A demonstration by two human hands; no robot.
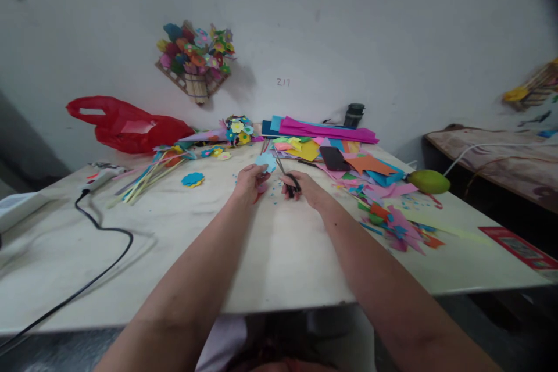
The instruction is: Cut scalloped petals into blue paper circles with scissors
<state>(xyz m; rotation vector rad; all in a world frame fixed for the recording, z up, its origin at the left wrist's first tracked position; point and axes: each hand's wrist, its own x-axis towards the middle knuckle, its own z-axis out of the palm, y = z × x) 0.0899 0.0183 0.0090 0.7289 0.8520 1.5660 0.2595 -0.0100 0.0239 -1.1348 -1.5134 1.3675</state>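
Note:
My left hand (249, 181) pinches a light blue scalloped paper flower (265, 161) above the middle of the table. Close by on the right, my right hand (301, 186) is closed around the black handles of a pair of scissors (294, 181). The blades point up and left, beside the edge of the paper flower; whether they touch it I cannot tell. Something pink shows below my left fingers, too small to name. Tiny blue paper bits lie on the table under both hands. A small stack of blue and yellow paper flowers (192, 179) lies left of my left hand.
Coloured paper sheets (329, 129), a phone (334, 158) and paper scraps (394, 226) cover the right side. A red plastic bag (131, 128), pale stick stems (150, 177), a finished flower bunch (239, 129) and a corded glue gun (102, 177) are at left. A green, mango-shaped object (429, 181) sits at the right edge.

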